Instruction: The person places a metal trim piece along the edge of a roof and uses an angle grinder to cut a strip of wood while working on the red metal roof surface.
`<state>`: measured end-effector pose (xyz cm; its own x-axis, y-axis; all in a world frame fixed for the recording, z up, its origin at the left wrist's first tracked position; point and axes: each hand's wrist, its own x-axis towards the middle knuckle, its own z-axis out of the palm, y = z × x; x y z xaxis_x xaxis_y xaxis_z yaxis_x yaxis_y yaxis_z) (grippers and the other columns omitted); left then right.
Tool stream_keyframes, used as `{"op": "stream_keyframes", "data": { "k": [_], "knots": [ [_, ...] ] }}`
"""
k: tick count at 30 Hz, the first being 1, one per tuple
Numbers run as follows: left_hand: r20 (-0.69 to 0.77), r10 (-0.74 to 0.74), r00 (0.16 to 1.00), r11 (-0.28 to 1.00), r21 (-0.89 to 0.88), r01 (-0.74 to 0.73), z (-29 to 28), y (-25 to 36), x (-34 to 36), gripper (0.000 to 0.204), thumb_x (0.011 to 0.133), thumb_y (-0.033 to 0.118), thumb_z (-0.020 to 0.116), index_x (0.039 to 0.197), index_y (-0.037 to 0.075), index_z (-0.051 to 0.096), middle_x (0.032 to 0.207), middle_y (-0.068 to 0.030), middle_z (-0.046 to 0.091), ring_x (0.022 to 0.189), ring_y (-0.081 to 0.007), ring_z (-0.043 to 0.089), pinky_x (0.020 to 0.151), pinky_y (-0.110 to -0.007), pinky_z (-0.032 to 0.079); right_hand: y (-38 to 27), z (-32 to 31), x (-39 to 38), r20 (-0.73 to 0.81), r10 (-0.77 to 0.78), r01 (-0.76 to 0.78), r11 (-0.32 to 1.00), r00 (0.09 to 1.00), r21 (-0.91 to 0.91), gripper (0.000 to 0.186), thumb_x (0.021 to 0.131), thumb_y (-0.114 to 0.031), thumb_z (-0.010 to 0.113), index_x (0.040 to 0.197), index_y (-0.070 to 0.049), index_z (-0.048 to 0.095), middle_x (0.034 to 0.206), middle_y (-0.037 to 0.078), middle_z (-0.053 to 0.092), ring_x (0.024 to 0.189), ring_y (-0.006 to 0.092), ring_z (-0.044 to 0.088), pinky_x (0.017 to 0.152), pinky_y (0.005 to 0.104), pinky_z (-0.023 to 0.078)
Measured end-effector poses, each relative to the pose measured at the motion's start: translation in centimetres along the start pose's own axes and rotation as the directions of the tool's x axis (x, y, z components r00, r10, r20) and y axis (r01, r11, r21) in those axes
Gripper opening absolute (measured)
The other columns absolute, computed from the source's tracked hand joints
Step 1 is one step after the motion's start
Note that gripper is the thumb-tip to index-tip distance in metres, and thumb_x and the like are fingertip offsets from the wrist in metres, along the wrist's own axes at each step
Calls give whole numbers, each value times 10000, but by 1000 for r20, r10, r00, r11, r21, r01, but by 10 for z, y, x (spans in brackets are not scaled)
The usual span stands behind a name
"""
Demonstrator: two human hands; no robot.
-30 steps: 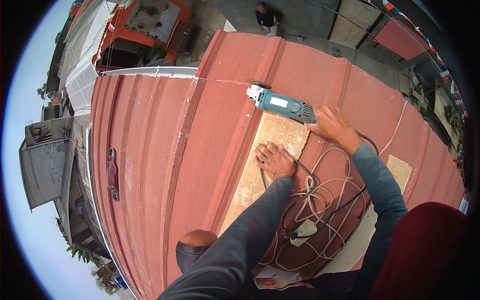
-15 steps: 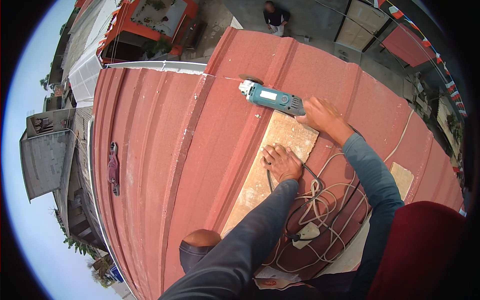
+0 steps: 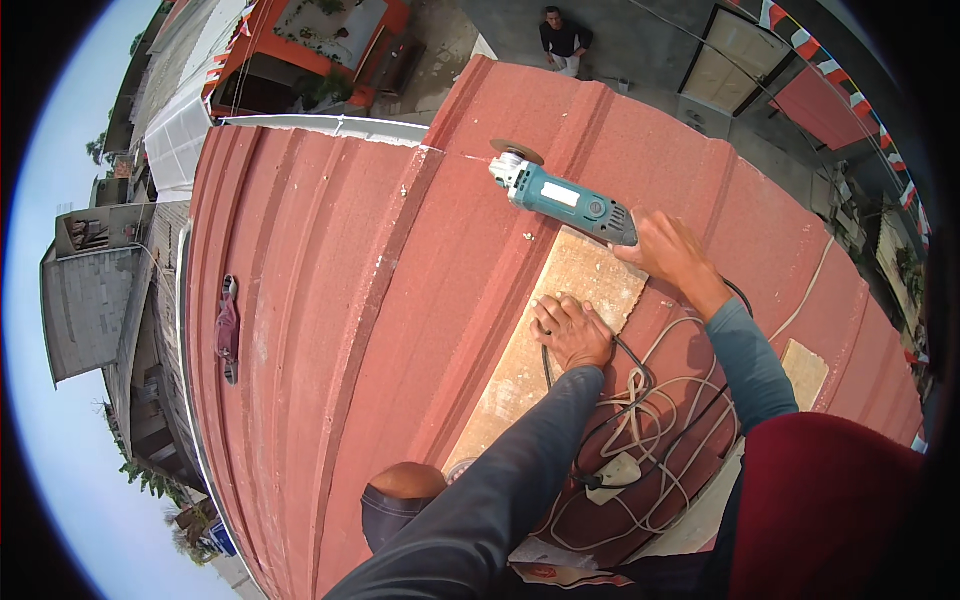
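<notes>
An angle grinder with a teal body lies across the upper middle of the frame, its brown disc at the upper-left end, over a red ribbed roof; whether the disc touches the metal I cannot tell. The right hand, right of centre, is closed around the grinder's rear end. At the centre, the left hand rests palm down on a pale board, fingers slightly apart; a black cord shows on both sides of it, and whether the palm pins it is hidden. In the lower right of the centre, tangled pale cable lies around a whitish socket block. A dark red cloth-like item lies at the left of the frame, and a person stands below the roof at the top
</notes>
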<state>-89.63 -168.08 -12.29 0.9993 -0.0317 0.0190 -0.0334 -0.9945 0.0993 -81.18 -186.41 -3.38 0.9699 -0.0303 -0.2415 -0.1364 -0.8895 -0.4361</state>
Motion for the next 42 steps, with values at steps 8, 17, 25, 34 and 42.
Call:
{"op": "stream_keyframes", "data": {
  "k": [8,17,25,34,42],
  "knots": [
    [16,31,999,999,33,-32,5,2,-1,479,938,298,456,1260,-54,495,1393,-286,400,1354,-415,301,1082,-561,177,41,-12,-76,-148,209,-212,977,967,-2,509,751,-344,764,1051,10,553,773,223,676,695,435,660,667,520,522],
    [48,-7,999,1000,30,5,5,-2,-1,506,938,298,446,1287,-68,468,1405,-302,370,1366,-427,263,1070,-569,179,98,16,-142,-396,245,-282,959,885,-37,534,707,-271,817,1077,-6,538,762,203,663,662,391,662,548,458,519],
    [23,15,1000,999,33,-16,2,1,0,474,930,294,468,1243,-58,513,1390,-291,395,1344,-425,310,1082,-553,192,100,11,-162,-475,167,-279,944,864,-175,563,674,-287,852,1086,-31,566,774,168,666,675,356,665,554,451,518],
    [-13,9,1000,999,-46,-10,-2,4,1,457,928,275,466,1236,-64,488,1375,-285,390,1357,-426,293,1076,-559,199,43,45,-148,-382,220,-265,962,898,-69,546,732,-390,816,1063,-34,567,769,157,680,683,351,674,556,449,505],
    [-12,11,1000,997,-73,-11,3,10,0,443,936,278,461,1224,-59,489,1388,-282,375,1365,-414,281,1075,-557,201,-26,19,-55,-162,162,-150,986,974,78,570,777,-464,751,1015,28,588,726,257,664,703,423,680,628,485,547]
  ]
}}
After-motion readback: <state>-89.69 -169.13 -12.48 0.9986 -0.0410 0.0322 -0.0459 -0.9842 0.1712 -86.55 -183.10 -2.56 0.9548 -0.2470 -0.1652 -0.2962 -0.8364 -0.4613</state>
